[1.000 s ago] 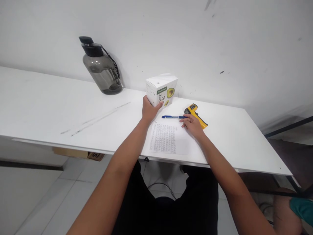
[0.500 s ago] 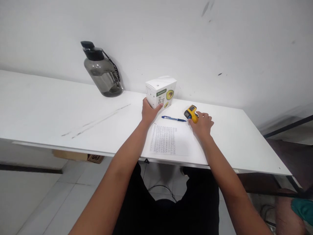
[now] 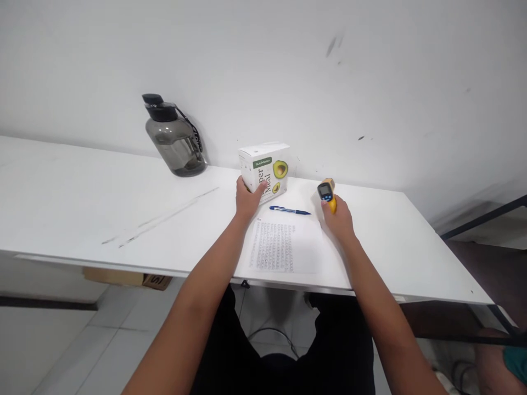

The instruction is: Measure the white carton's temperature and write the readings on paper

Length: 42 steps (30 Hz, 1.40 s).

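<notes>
My left hand (image 3: 247,201) grips the lower left side of a white carton (image 3: 269,173) with avocado pictures and the words "Meal" on its front; the carton stands upright near the wall. In my right hand (image 3: 340,218) is a yellow and black infrared thermometer (image 3: 326,192), held by its handle with its small screen facing me. A blue pen (image 3: 290,210) lies on the table between the two hands. Below it rests a sheet of paper (image 3: 307,249) filled with rows of handwriting.
A large grey translucent water bottle (image 3: 173,140) with a black lid stands at the back left of the white table (image 3: 82,203), against the wall. Beneath the table is a cardboard box (image 3: 115,276). Part of another person's leg (image 3: 489,367) shows at the lower right.
My right hand has closed round the thermometer's handle and turned it upright off its side, screen towards me. The carton has turned so its front faces me more. The view has tilted up slightly.
</notes>
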### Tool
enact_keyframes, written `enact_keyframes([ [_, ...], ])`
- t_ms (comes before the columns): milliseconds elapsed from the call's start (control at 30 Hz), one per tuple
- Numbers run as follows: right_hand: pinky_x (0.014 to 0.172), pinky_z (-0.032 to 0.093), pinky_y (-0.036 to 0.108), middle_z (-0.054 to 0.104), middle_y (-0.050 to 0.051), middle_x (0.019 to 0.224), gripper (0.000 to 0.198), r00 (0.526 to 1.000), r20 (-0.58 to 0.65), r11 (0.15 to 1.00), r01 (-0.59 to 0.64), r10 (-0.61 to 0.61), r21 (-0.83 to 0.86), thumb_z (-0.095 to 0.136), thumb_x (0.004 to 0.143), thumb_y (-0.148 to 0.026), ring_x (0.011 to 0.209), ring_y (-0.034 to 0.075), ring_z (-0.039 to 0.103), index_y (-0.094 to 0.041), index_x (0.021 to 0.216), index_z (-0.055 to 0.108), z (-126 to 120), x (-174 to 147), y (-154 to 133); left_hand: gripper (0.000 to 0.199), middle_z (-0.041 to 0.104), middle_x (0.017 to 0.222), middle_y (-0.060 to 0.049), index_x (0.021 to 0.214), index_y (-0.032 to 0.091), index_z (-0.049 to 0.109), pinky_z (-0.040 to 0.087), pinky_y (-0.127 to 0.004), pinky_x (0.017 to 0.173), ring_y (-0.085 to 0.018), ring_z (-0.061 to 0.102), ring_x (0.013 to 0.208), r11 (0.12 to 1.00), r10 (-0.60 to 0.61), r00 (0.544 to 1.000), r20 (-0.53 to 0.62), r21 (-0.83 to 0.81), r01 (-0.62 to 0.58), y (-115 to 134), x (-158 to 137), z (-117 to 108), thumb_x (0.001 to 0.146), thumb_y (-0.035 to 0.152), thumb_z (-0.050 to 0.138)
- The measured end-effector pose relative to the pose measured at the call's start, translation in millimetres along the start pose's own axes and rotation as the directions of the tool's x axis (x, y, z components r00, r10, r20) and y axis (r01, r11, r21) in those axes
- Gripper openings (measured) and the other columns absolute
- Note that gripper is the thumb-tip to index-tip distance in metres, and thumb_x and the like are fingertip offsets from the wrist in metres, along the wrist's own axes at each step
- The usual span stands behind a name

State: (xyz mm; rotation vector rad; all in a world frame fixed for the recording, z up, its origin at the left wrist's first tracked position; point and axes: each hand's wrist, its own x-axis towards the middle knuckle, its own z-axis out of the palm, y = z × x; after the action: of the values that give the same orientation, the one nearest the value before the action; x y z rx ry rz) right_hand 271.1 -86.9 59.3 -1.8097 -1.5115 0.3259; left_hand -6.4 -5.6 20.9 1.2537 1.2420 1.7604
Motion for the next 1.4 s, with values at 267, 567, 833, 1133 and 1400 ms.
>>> enact_keyframes([
  [267,0.071,0.048,0.035,0.064,0.001,0.076,0.044,0.999,-0.044,0.898,0.016,0.004,0.44,0.077,0.068,-0.059,0.074,0.019,0.056,-0.02,0.084,0.063,1.8,-15.7,-15.2,0.064,0.069,0.126,-0.011,0.123,0.023,0.056,0.058,-0.044,0.099,-0.028,0.068,0.116,0.996,-0.004,1.0,0.029,-0.092,0.007,20.0,-8.5,5.2,0.075,0.056,0.083],
  [567,0.073,0.052,0.037,0.071,0.004,0.084,0.034,0.98,0.045,0.878,0.152,-0.193,0.453,0.07,0.069,-0.044,0.076,0.021,0.061,-0.02,0.093,0.069,11.5,-26.2,-22.8,0.07,0.07,0.124,-0.011,0.126,0.023,0.057,0.06,-0.048,0.096,-0.03,0.069,0.113,0.995,0.078,0.99,0.115,-0.067,-0.071,39.3,-23.8,5.8,0.071,0.056,0.085],
  [833,0.075,0.054,0.039,0.073,0.005,0.088,0.031,0.965,-0.009,0.872,0.239,-0.26,0.427,0.069,0.07,-0.04,0.078,0.023,0.064,-0.021,0.095,0.068,14.2,-27.8,-21.7,0.08,0.066,0.13,-0.013,0.134,0.025,0.053,0.058,-0.053,0.099,-0.033,0.066,0.12,0.985,0.168,0.973,0.158,-0.001,-0.17,39.7,-27.9,4.2,0.07,0.058,0.085],
  [1133,0.077,0.054,0.041,0.072,0.006,0.091,0.035,0.962,-0.013,0.895,0.259,-0.273,0.364,0.068,0.072,-0.043,0.082,0.025,0.064,-0.022,0.1,0.069,14.2,-28.9,-19.9,0.074,0.067,0.124,-0.011,0.131,0.025,0.056,0.059,-0.048,0.094,-0.032,0.067,0.115,0.976,0.217,0.96,0.175,-0.025,-0.216,48.0,-31.4,4.3,0.071,0.057,0.085],
  [1400,0.076,0.052,0.041,0.071,0.005,0.089,0.036,0.967,-0.004,0.906,0.238,-0.253,0.351,0.068,0.072,-0.045,0.082,0.025,0.063,-0.023,0.1,0.069,14.7,-28.6,-19.5,0.076,0.067,0.124,-0.011,0.132,0.025,0.055,0.059,-0.048,0.097,-0.031,0.067,0.116,0.979,0.206,0.963,0.175,-0.047,-0.201,50.3,-32.7,5.5,0.07,0.058,0.085],
])
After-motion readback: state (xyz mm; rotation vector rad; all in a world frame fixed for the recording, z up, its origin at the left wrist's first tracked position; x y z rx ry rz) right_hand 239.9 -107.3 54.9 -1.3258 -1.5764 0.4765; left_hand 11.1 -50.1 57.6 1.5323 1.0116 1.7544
